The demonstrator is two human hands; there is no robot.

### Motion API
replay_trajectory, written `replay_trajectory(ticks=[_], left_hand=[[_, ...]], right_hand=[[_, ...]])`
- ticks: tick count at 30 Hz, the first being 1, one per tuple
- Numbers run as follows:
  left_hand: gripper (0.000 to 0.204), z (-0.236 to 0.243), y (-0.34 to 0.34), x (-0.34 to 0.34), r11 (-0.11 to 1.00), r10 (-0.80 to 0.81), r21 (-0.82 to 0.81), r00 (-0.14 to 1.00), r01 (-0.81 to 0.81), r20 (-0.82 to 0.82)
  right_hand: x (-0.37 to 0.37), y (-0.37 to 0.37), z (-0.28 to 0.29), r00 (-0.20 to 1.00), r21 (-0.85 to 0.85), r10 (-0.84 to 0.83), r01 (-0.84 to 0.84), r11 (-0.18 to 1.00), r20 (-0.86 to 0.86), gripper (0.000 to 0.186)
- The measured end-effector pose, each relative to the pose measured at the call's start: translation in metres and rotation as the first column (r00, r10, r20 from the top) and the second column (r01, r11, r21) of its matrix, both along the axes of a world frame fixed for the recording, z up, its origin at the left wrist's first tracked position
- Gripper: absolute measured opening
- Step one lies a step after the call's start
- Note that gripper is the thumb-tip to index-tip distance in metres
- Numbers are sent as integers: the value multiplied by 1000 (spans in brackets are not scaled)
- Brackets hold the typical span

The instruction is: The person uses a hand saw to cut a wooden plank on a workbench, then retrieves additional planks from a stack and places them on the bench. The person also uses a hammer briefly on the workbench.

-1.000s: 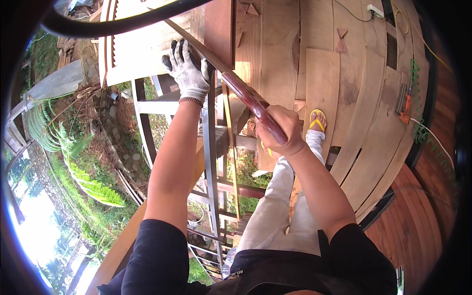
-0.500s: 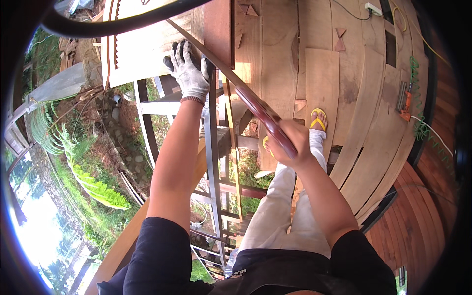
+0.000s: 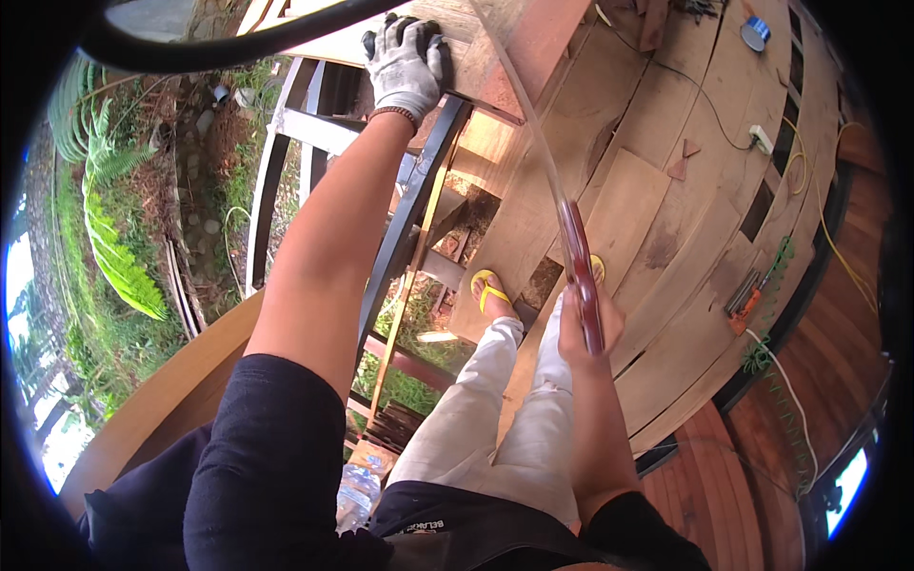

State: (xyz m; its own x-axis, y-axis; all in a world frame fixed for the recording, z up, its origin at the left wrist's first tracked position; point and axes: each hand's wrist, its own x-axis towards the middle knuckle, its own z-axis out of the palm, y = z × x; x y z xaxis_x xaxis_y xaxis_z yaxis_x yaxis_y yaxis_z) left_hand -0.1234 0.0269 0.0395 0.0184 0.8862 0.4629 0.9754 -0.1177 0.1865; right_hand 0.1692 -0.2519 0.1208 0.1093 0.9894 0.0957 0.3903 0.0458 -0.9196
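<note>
My left hand [image 3: 404, 68], in a grey-white glove with dark fingertips, lies spread on a pale wooden board [image 3: 464, 59] at the top. My right hand [image 3: 595, 328], bare, is wrapped round the glossy dark red handle of a long thin-bladed tool [image 3: 581, 257]. Its narrow blade rises from the handle, bowing toward the upper left. There it passes over the board's reddish-brown part [image 3: 545, 59], to the right of my gloved hand. The blade's far end is out of view, and I cannot tell the tool's exact kind.
A dark metal frame [image 3: 411, 219] stands below the board, with gaps down to the ground. Planks [image 3: 657, 257] cover the right side, with a gap [image 3: 757, 211] between some. An orange tool [image 3: 747, 306], a green coiled hose [image 3: 757, 357], a white plug [image 3: 760, 140] and a blue roll [image 3: 755, 34] lie there.
The view has turned and shifted. My right hand and the tool's handle are lower and more upright in the picture. My left hand stays spread on the board.
</note>
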Motion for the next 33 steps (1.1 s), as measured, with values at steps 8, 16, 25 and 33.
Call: replay_trajectory(ticks=[8,16,25,33], left_hand=[[29,8,-3,17,998,-66,15,993,64,97],[29,0,-7,4,999,-16,40,996,13,84],[30,1,-4,3,1000,-17,13,995,16,100],[29,-2,4,16,997,-60,54,996,56,72]], right_hand=[[-32,88,-13,999,-31,43,-43,999,-24,11],[20,-37,-4,990,92,38,-51,994,137,14],[9,-10,-16,990,60,52,-60,996,132,11],[-25,89,-26,997,16,72,-72,997,24,10]])
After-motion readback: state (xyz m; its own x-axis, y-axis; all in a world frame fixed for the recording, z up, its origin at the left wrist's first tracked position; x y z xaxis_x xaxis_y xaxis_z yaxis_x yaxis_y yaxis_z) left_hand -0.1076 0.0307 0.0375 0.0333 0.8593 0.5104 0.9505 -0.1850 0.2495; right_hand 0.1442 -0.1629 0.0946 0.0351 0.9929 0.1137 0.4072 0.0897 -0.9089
